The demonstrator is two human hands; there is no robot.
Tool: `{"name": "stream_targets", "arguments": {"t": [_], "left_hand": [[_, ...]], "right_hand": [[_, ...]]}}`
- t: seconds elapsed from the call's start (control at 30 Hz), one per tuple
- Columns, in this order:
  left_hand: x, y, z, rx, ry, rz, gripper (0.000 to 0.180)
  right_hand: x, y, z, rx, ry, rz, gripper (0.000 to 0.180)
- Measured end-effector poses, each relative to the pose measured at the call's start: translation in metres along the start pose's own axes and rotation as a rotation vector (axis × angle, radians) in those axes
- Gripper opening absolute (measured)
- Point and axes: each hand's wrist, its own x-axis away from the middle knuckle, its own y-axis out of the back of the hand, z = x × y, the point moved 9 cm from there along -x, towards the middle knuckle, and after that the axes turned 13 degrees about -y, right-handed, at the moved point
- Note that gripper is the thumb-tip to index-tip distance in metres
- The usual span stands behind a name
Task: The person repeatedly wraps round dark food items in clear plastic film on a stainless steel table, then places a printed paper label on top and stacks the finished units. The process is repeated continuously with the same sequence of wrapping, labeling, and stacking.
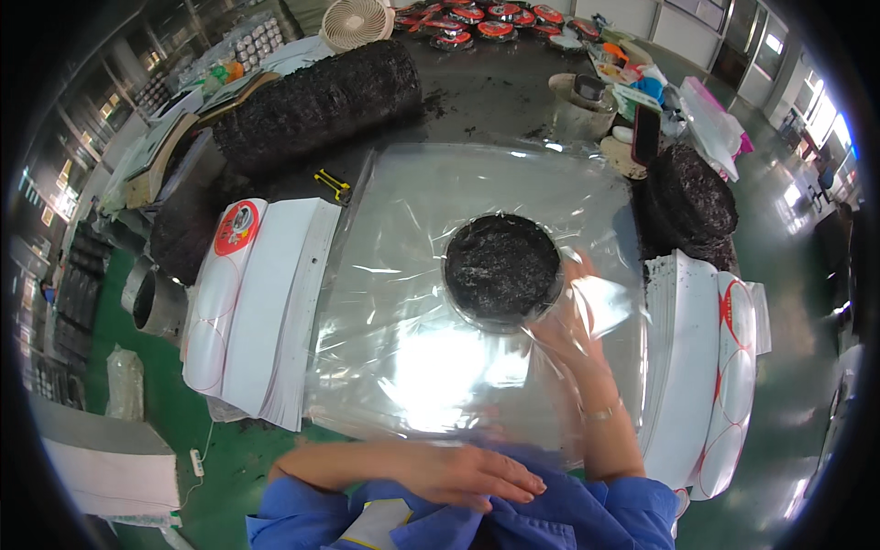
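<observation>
A round black cake of dry, flaky material point(502, 268) lies at the middle of the table under clear plastic film point(394, 197). My right hand point(570, 335) reaches in beneath the film and curves around the cake's right and lower edge, holding it. Glare and creases in the film blur the fingertips. Close to my body, in front of the table's near edge, my left hand point(467, 472) has its fingers stretched out and holds nothing. The film spreads wide and shiny between two paper stacks.
White paper stacks point(284, 302) point(680, 357) with rolled label film flank the work area. Behind lie a long black roll point(316, 105), a yellow cutter point(332, 186) and red-labelled round packs point(496, 30). More black cakes point(689, 197), a phone point(646, 135) and a metal ring point(583, 108) stand right.
</observation>
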Motion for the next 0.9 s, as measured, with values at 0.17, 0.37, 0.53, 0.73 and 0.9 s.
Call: {"name": "stream_targets", "arguments": {"t": [0.17, 0.37, 0.53, 0.73, 0.9], "left_hand": [[0.103, 0.043, 0.149, -0.739, 0.728, -0.584, 0.078], [0.012, 0.111, 0.162, -0.726, 0.452, -0.528, 0.047], [-0.009, 0.082, 0.211, -0.628, 0.584, -0.086, 0.034], [0.047, 0.115, 0.179, -0.774, 0.247, -0.437, 0.031], [0.077, 0.172, 0.228, -0.068, 0.423, -1.007, 0.021]], "right_hand": [[-0.037, -0.074, 0.012, 0.320, -0.034, 0.481, 0.038], [-0.010, -0.066, 0.008, 0.066, 0.066, 0.565, 0.024], [-0.016, 0.009, -0.034, -0.355, -0.179, -0.004, 0.052], [-0.034, -0.026, 0.025, -0.212, 0.442, 0.196, 0.039], [-0.030, -0.057, 0.028, -0.069, 0.425, 0.445, 0.030]]}}
